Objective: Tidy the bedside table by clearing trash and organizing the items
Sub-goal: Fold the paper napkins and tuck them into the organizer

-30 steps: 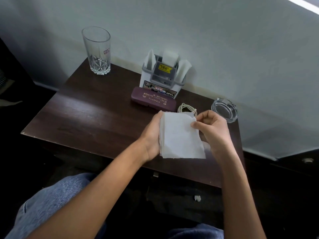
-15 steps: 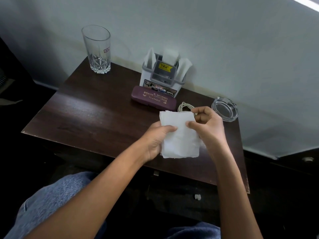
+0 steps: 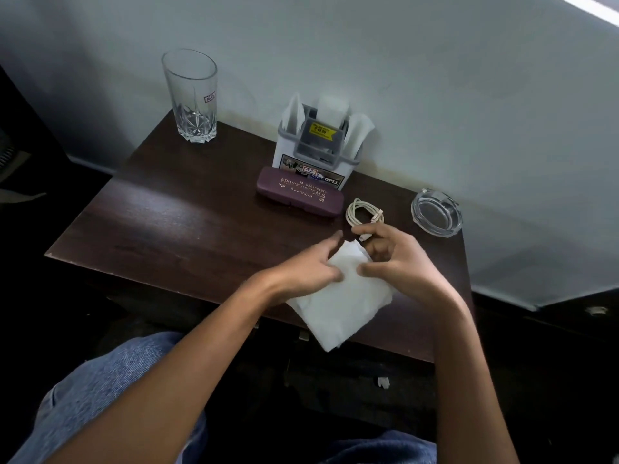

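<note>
The left hand (image 3: 301,267) and the right hand (image 3: 397,259) meet over the near edge of the bedside table (image 3: 167,212), both holding one white paper napkin (image 3: 345,306). The left takes it from the side with its thumb on top and its fingers loosely spread. The right has its thumb on the sheet and its other fingers curled narrow above the top corner, though blur hides exactly where each fingertip lands. The napkin is turned diamond-wise, its lower corner hanging past the table's front edge toward the person's lap. That suits a two-handed fold or crumple done close to the body, where both wrists can work; I cannot tell whether the sheet rests on the wood or is held just above it. Just beyond the right hand's knuckles lies a coiled white charging cable (image 3: 363,212), wound small so it takes little room. Next to it, a maroon spectacle case (image 3: 299,195) sits right in front of the white napkin caddy (image 3: 318,145), which stands back by the wall (image 3: 435,78) with folded napkins poking up, a likely home for this sheet if it is clean. A cut-glass tumbler (image 3: 191,95) keeps to the far left corner and a glass ashtray (image 3: 435,212) to the right edge, both well apart from the working hands. A small white scrap (image 3: 382,382) lies on the floor (image 3: 335,380) below.
</note>
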`<state>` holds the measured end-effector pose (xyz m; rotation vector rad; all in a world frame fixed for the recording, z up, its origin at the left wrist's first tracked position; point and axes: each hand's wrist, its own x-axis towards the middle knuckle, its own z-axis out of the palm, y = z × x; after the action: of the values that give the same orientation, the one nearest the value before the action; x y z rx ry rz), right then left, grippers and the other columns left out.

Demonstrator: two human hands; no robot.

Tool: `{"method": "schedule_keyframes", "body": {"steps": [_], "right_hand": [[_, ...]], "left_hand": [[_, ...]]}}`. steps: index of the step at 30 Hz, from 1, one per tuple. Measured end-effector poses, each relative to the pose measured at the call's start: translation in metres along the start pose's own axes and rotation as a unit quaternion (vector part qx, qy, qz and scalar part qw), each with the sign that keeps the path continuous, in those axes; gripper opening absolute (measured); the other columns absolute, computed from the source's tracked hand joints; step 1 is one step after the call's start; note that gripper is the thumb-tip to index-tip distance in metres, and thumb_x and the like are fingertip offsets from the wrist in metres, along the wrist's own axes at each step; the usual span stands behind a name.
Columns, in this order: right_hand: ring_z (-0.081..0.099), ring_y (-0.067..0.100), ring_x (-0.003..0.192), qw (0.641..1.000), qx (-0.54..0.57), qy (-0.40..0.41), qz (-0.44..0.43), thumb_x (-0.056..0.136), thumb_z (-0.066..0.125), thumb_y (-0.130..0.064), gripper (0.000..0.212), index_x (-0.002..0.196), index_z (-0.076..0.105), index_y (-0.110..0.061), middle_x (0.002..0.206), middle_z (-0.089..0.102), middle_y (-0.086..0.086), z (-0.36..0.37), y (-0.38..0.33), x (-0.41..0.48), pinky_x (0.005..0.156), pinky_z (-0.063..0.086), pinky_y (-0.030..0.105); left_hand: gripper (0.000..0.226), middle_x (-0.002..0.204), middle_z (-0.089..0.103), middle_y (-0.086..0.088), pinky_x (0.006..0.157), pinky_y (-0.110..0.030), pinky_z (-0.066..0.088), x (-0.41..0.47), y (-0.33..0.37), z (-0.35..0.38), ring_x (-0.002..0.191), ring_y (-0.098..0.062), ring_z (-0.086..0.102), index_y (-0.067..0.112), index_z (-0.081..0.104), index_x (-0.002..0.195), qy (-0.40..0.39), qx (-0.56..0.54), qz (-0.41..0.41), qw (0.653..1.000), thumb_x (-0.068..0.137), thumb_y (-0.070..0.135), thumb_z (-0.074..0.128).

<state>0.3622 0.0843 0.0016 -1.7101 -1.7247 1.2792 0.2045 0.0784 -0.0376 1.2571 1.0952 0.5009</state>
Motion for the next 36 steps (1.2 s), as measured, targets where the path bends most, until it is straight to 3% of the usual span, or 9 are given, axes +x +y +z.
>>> {"method": "schedule_keyframes", "body": {"steps": [3,6,13,16,19,25,30,34,36], "right_hand": [[0.058,0.024,0.075,0.995,0.086,0.044,-0.01,0.072,0.06,0.019,0.043,0.096,0.063,-0.017,0.083,0.063,0.016,-0.003,-0.001,0.0,0.07,0.048,0.034],[0.063,0.022,0.082,0.977,0.187,0.107,0.011,0.074,0.06,0.017,0.034,0.092,0.063,-0.012,0.091,0.068,0.012,-0.005,0.003,0.001,0.07,0.056,0.035],[0.065,0.013,0.07,0.966,0.214,0.145,0.008,0.073,0.057,0.02,0.033,0.08,0.063,-0.012,0.078,0.068,0.005,0.009,0.009,0.007,0.063,0.056,0.021],[0.063,0.013,0.073,0.975,0.165,0.148,0.017,0.073,0.057,0.019,0.032,0.086,0.065,-0.009,0.08,0.068,0.005,0.013,0.014,0.011,0.064,0.052,0.017],[0.063,0.016,0.08,0.976,0.154,0.153,0.026,0.073,0.057,0.018,0.038,0.098,0.065,-0.009,0.09,0.069,0.01,0.018,0.015,0.011,0.072,0.053,0.022],[0.063,0.015,0.079,0.974,0.153,0.166,0.024,0.075,0.058,0.016,0.033,0.087,0.064,-0.014,0.085,0.068,0.005,0.018,0.012,0.012,0.073,0.052,0.025],[0.068,0.023,0.085,0.966,0.218,0.127,0.05,0.076,0.057,0.014,0.032,0.088,0.065,-0.014,0.09,0.071,0.008,0.013,0.009,0.009,0.078,0.055,0.038],[0.068,0.027,0.076,0.951,0.284,0.094,0.075,0.08,0.057,0.011,0.021,0.087,0.064,-0.007,0.087,0.071,0.012,0.005,0.008,0.007,0.07,0.057,0.039],[0.068,0.024,0.072,0.947,0.299,0.088,0.08,0.082,0.055,0.009,0.019,0.084,0.064,-0.008,0.085,0.07,0.011,0.003,0.008,0.006,0.067,0.057,0.037]], "left_hand": [[0.063,0.124,0.06,0.002,0.081,-0.015,0.046,-0.001,-0.001,-0.017,0.104,-0.01,0.059,0.018,0.043,0.138,0.008,0.062,0.019,0.998,0.081,0.01,0.067],[0.034,0.102,0.069,0.001,0.085,-0.028,0.051,-0.004,-0.003,-0.036,0.096,-0.015,0.063,0.021,0.064,0.109,0.121,0.087,0.035,0.988,0.076,0.014,0.072],[0.03,0.107,0.069,0.006,0.09,-0.031,0.05,-0.007,0.0,-0.039,0.101,-0.011,0.063,0.02,0.066,0.113,0.228,0.094,0.088,0.965,0.083,0.019,0.067],[0.033,0.109,0.064,0.008,0.089,-0.025,0.044,-0.005,-0.004,-0.041,0.107,-0.01,0.058,0.018,0.063,0.118,0.216,0.121,0.06,0.967,0.085,0.02,0.065],[0.028,0.111,0.068,0.002,0.092,-0.032,0.047,-0.004,-0.008,-0.042,0.107,-0.015,0.06,0.021,0.064,0.114,0.204,0.14,0.042,0.968,0.086,0.019,0.062],[0.026,0.109,0.068,0.003,0.087,-0.028,0.046,-0.002,-0.008,-0.042,0.102,-0.014,0.06,0.02,0.064,0.114,0.203,0.135,0.045,0.969,0.089,0.02,0.059],[0.021,0.107,0.067,-0.001,0.091,-0.036,0.05,-0.001,-0.003,-0.043,0.101,-0.017,0.063,0.015,0.064,0.111,0.199,0.012,0.043,0.979,0.091,0.019,0.056],[0.013,0.094,0.068,0.004,0.076,-0.02,0.052,-0.003,0.0,-0.041,0.082,-0.008,0.065,0.018,0.063,0.099,0.18,-0.126,0.037,0.975,0.095,0.017,0.05],[0.015,0.093,0.068,0.003,0.077,-0.021,0.051,-0.002,0.001,-0.04,0.083,-0.009,0.065,0.017,0.063,0.097,0.178,-0.155,0.034,0.971,0.096,0.018,0.048]]}}
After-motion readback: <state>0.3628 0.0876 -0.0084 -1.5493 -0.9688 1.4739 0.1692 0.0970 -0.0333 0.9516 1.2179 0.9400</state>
